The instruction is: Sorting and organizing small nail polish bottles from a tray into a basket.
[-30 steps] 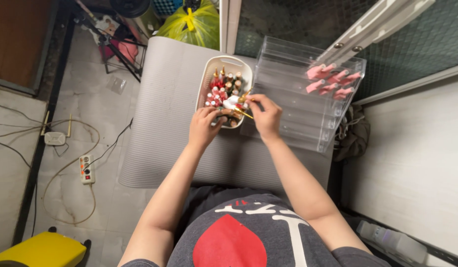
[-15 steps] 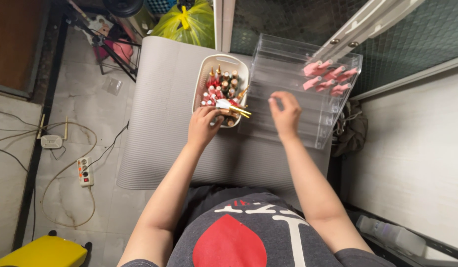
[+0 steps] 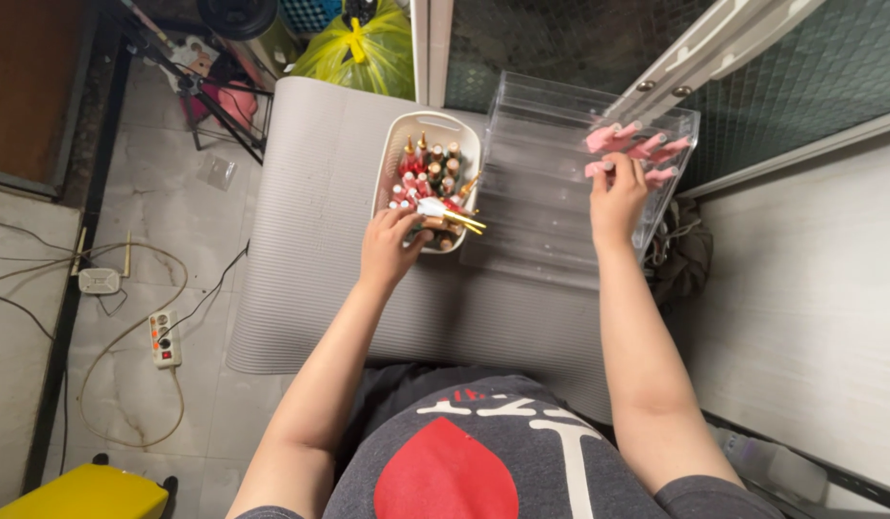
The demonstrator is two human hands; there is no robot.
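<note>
Pink bottles lie in the top right tier of the clear rack. The right hand's fingers close on one of them there; whether it is gripped or just set down, I cannot tell. Left of the rack, the left hand curls round a bunch of bottles at the near rim of the white basket. This looks like the placing step; next, the right hand must let go cleanly without knocking its neighbours.
</note>
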